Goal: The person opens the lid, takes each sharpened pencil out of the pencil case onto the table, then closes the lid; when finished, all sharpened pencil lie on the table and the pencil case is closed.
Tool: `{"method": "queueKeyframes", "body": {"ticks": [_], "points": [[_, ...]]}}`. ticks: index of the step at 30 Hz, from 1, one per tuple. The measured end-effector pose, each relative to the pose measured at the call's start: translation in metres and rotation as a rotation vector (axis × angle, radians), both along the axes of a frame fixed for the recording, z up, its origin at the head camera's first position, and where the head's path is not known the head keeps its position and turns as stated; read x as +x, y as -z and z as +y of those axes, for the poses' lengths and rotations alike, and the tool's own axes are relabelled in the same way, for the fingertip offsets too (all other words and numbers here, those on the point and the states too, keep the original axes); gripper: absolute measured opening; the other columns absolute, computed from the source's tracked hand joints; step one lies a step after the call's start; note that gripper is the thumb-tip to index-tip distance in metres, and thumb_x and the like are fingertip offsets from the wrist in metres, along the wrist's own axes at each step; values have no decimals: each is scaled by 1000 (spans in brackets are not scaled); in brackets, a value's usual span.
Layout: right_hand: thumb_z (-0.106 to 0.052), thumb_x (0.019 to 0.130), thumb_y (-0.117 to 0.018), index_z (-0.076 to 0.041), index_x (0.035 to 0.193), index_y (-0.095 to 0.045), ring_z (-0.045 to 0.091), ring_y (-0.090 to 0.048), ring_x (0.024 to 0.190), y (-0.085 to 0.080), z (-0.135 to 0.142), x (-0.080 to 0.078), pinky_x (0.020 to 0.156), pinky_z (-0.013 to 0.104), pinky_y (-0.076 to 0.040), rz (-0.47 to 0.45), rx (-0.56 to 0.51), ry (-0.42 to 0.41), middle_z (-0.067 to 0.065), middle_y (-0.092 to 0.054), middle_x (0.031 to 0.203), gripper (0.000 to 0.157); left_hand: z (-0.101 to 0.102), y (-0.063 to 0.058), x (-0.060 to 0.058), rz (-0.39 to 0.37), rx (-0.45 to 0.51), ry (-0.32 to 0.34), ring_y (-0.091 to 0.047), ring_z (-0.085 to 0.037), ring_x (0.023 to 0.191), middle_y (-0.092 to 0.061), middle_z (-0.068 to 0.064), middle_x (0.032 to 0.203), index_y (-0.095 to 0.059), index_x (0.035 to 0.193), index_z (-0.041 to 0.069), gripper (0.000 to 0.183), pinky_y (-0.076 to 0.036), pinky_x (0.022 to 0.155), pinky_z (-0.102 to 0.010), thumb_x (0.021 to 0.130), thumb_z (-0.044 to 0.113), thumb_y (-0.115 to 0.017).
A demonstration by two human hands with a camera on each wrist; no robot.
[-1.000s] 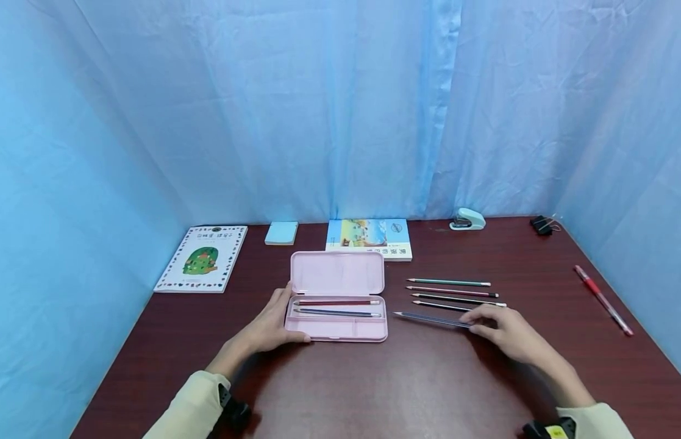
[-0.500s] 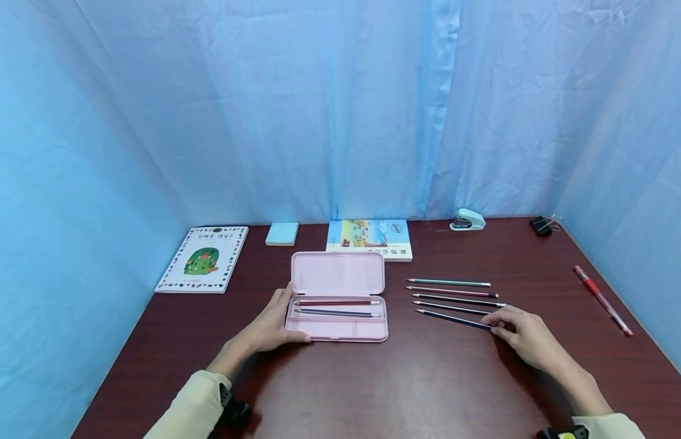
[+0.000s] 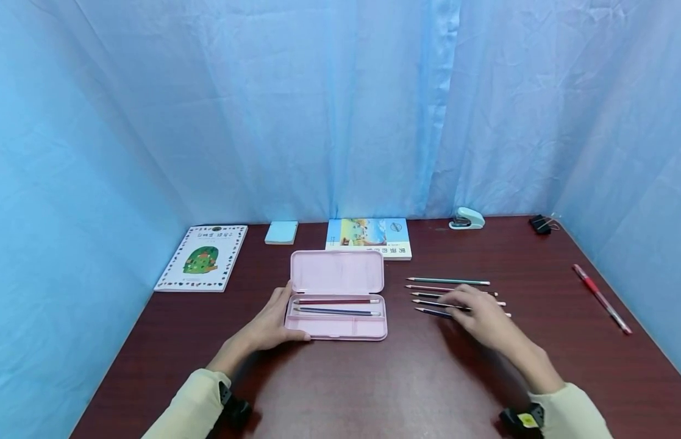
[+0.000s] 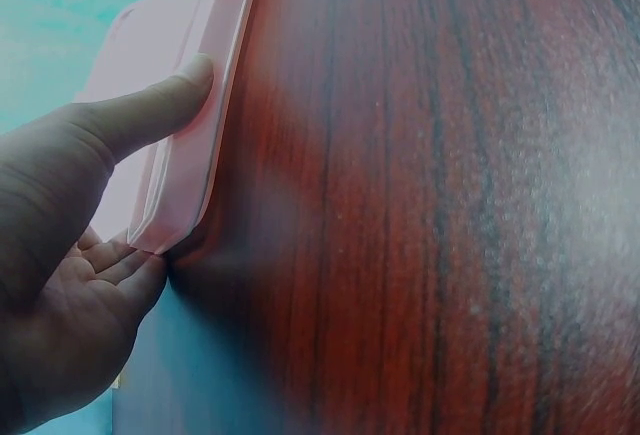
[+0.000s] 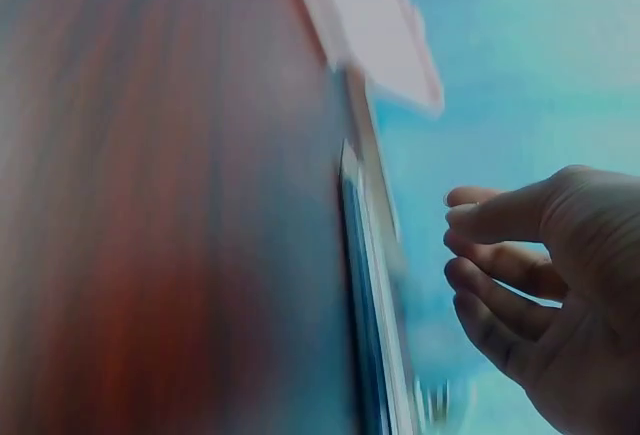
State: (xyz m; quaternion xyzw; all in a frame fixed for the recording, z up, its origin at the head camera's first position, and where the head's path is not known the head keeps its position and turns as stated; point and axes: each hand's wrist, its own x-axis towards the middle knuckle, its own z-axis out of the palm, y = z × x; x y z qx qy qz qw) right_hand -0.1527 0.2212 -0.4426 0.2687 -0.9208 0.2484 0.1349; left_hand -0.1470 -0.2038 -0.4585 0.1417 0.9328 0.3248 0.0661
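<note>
An open pink pencil case lies mid-table with its lid back. Inside are a dark red pencil and a blue pencil. My left hand holds the case's left end, thumb on its front side and the other fingers round the corner. Right of the case lie several pencils in a row, a green pencil at the back and a dark blue pencil in front. My right hand hovers over them, fingers loosely bent with nothing between them, covering the middle of the front ones.
Along the back stand a picture-covered book, a light blue sticky-note pad, a mint stapler and a black binder clip. A white book lies at left, a red pen at right. Blue curtains surround the table.
My right hand shifted the front dark blue pencil right into line with the row and let it go, then moved left over the pencils. My left hand stays on the case.
</note>
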Motion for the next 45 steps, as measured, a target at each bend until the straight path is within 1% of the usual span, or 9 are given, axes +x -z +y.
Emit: {"method": "queueKeyframes", "body": {"ticks": [4, 10, 15, 20, 29, 34, 37, 40, 45], "points": [[-3, 79, -69, -12, 101, -68, 17, -59, 94, -5, -47, -9, 78, 39, -47, -69, -67, -119, -2, -63, 100, 24, 0, 0, 0, -5, -8, -4, -38, -22, 119, -32, -10, 135, -6, 149, 7, 122, -33, 100, -39, 62, 45, -82], [-5, 83, -65, -11, 104, -67, 12, -57, 87, -2, -106, -18, 76, 32, -48, -211, -95, -251, -1, -62, 97, 21, 0, -1, 0, -12, -7, -11, -38, -22, 118, -32, -10, 134, -7, 148, 6, 121, -32, 101, -39, 62, 44, -83], [-1, 84, -61, -8, 100, -68, 12, -56, 87, 5, -134, -23, 77, 31, -46, -211, -2, -331, 2, -62, 94, 19, -1, 1, 0, -23, -18, -19, -38, -20, 119, -31, -9, 135, -6, 149, 7, 122, -32, 101, -38, 61, 46, -82], [-2, 85, -59, -6, 101, -67, 16, -57, 93, 7, -147, -24, 84, 35, -45, -204, 123, -325, 3, -62, 96, 18, -2, 1, 0, -31, -21, -22, -36, -20, 120, -30, -9, 136, -6, 149, 7, 122, -31, 102, -39, 62, 46, -82], [-1, 84, -61, -5, 97, -70, 16, -58, 87, 6, -149, -29, 80, 34, -45, -260, 114, -364, 4, -64, 90, 16, -3, 1, 1, 2, -9, -6, -38, -21, 119, -33, -10, 133, -8, 148, 5, 121, -32, 100, -39, 61, 46, -82], [-4, 82, -64, -10, 95, -70, 10, -55, 80, 8, -139, -28, 73, 28, -46, -240, -8, -312, -4, -61, 85, 15, -2, 1, 1, -2, -5, -6, -38, -22, 119, -33, -10, 134, -8, 148, 6, 121, -32, 100, -39, 62, 46, -82], [-5, 83, -65, -13, 96, -71, 7, -53, 77, 2, -125, -24, 70, 26, -45, -280, -99, -253, -7, -60, 84, 17, -2, 1, 1, -2, -3, -8, -38, -22, 120, -32, -11, 135, -8, 148, 6, 121, -33, 100, -39, 62, 47, -82], [-8, 84, -65, -16, 98, -71, 7, -53, 80, -5, -103, -19, 71, 28, -45, -291, -141, -202, -9, -60, 87, 18, -1, 0, 1, 0, -4, -8, -38, -22, 120, -33, -11, 135, -8, 148, 6, 121, -32, 101, -39, 61, 46, -82], [-10, 85, -65, -20, 101, -72, 7, -54, 84, -4, -55, -5, 72, 31, -45, -227, -102, -124, -9, -62, 94, 20, -1, 1, 1, 10, -3, 1, -38, -22, 120, -34, -12, 134, -9, 148, 4, 121, -32, 101, -38, 61, 45, -83]]}}
